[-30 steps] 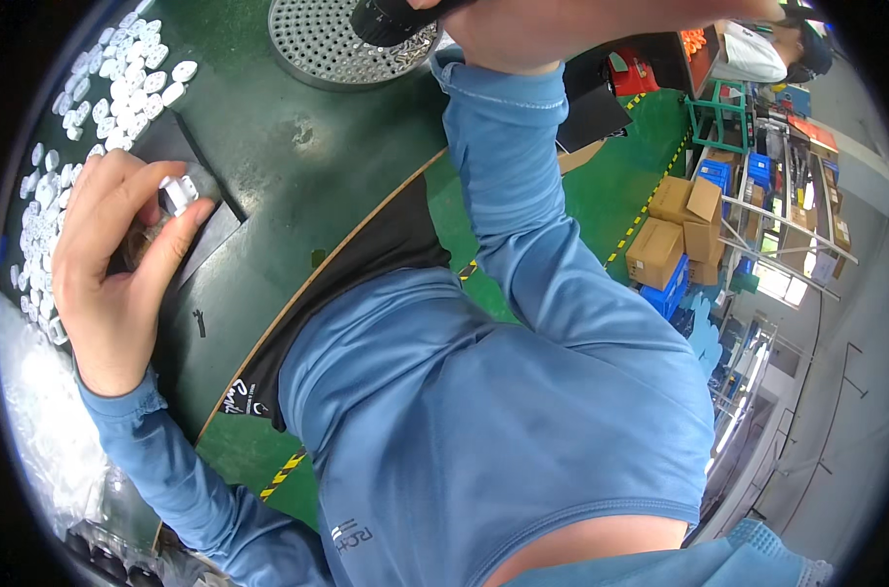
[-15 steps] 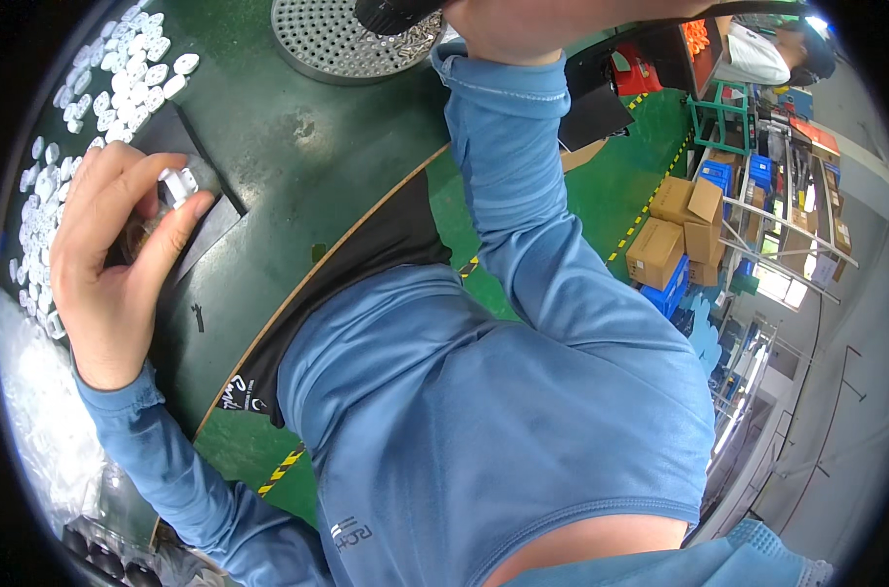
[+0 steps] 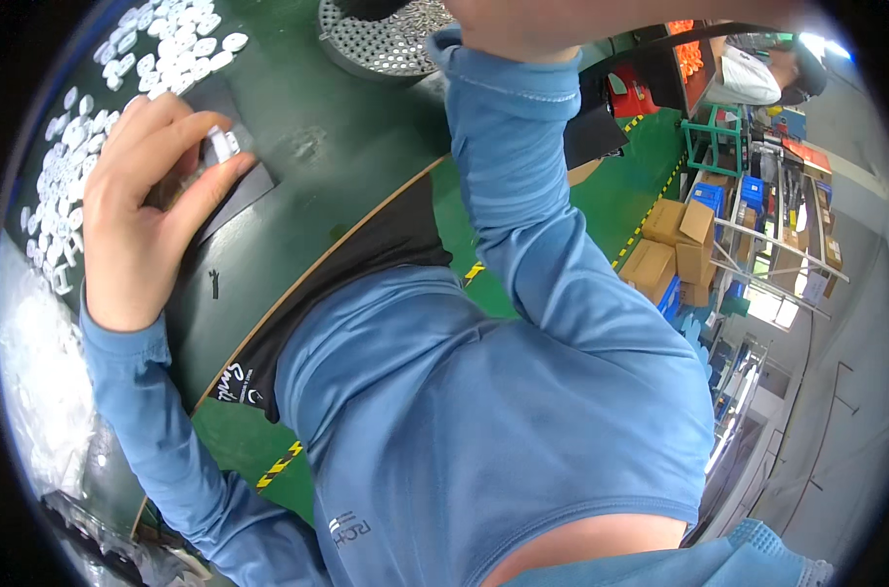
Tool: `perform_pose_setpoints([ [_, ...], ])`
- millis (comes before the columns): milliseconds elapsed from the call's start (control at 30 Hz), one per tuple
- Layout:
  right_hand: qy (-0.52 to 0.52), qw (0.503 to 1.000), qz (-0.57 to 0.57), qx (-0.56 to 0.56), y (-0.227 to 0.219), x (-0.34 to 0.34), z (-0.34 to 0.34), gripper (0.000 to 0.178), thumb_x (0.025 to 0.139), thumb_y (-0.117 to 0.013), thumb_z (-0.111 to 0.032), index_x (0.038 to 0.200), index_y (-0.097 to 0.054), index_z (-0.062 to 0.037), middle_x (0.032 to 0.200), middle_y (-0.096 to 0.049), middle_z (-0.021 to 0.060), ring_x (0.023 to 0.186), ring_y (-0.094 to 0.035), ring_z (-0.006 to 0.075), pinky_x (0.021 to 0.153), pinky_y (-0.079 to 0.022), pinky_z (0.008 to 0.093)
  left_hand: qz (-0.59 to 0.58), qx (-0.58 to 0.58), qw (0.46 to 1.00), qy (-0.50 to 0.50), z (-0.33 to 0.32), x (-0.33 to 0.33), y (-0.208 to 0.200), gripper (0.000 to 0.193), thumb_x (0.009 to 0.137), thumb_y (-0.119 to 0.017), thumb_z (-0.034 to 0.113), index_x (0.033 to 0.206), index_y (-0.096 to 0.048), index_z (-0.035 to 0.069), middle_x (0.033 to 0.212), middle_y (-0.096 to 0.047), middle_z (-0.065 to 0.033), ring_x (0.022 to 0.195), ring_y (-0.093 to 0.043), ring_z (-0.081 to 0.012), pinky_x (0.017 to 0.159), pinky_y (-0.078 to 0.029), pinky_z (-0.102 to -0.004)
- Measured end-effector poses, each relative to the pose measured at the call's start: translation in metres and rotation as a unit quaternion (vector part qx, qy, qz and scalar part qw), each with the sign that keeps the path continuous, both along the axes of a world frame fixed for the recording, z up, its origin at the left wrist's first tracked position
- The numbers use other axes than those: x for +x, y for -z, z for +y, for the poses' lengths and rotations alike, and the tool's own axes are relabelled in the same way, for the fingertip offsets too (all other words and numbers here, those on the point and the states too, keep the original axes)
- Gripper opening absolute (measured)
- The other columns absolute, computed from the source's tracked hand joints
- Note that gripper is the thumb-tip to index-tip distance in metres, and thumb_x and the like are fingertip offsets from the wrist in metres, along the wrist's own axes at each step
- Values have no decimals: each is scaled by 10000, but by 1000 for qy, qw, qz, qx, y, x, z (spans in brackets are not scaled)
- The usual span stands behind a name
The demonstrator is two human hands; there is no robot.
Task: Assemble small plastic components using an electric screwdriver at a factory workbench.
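Between thumb and forefinger, my left hand [image 3: 136, 210] pinches a small white plastic part [image 3: 225, 145]. The hand is over a flat black pad [image 3: 253, 191] on the green worktable [image 3: 288, 98]. Many similar white plastic pieces [image 3: 72, 166] lie loose to its left and beyond it. My right hand [image 3: 532, 22] is cut off by the upper edge, so its fingers are hidden. Just left of it, the end of a black cylindrical tool [image 3: 374, 6] shows above a round perforated metal tray [image 3: 351, 49] with small metal screws [image 3: 420, 20] in it.
Clear plastic bagging [image 3: 43, 382] lies at the left edge. A small dark piece [image 3: 214, 284] rests near the table's wooden edge [image 3: 297, 279]. To the right are a green stool [image 3: 713, 147], cardboard boxes [image 3: 679, 245], shelving and another person [image 3: 752, 73] farther off.
The view has shifted, moving the tray and white pieces rightward in the picture. My left hand keeps its pinch on the white part. The black tool shows less at the upper edge.
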State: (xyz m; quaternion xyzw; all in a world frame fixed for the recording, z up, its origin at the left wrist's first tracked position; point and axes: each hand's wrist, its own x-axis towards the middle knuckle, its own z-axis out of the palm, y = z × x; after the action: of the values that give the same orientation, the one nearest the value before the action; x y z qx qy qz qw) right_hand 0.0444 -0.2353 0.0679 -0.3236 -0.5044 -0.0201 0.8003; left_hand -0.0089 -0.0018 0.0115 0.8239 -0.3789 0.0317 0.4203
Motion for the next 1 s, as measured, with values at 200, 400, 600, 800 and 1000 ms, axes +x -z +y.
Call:
perform_pose_setpoints([
  [200, -33, 999, 22, -10, 9, 1, 26, 960, 837, -351, -879, 1155, -527, 10, 657, -571, 94, 524, -525, 147, 493, -462, 255, -18, 1, 1000, 8, 7, 5, 6, 256, 767, -798, 51, 965, -660, -34, 813, -505, -63, 719, -473, -189, 643, -387, -307],
  [400, -31, 998, 36, -33, 21, 3, 32, 925, 854, -372, -849, 1157, -525, 11, 667, -575, 97, 534, -532, 147, 502, -466, 254, -19, -40, 999, 2, 2, 4, 10, 247, 748, -799, 51, 939, -662, -26, 764, -476, -68, 708, -467, -211, 615, -389, -333],
  [600, -28, 997, 46, -46, 28, 4, 38, 889, 872, -393, -820, 1159, -523, 12, 676, -578, 100, 544, -538, 147, 511, -469, 252, -31, -37, 999, 2, 6, 3, 11, 265, 749, -807, 45, 951, -656, -36, 786, -487, -72, 702, -478, -207, 614, -401, -326],
  [800, -31, 997, 46, -52, 33, 5, 41, 854, 889, -413, -790, 1162, -520, 13, 686, -582, 102, 555, -545, 147, 520, -473, 251, -45, -20, 999, 1, 7, 2, 10, 265, 752, -811, 54, 942, -651, -40, 787, -488, -75, 700, -484, -211, 616, -407, -329],
  [1000, -42, 997, 37, -48, 36, 4, 48, 820, 906, -434, -761, 1164, -518, 13, 696, -586, 105, 565, -552, 147, 530, -477, 249, -36, -29, 999, 3, 1, -1, 6, 243, 756, -811, 72, 924, -667, -29, 780, -515, -84, 698, -515, -228, 632, -432, -355],
])
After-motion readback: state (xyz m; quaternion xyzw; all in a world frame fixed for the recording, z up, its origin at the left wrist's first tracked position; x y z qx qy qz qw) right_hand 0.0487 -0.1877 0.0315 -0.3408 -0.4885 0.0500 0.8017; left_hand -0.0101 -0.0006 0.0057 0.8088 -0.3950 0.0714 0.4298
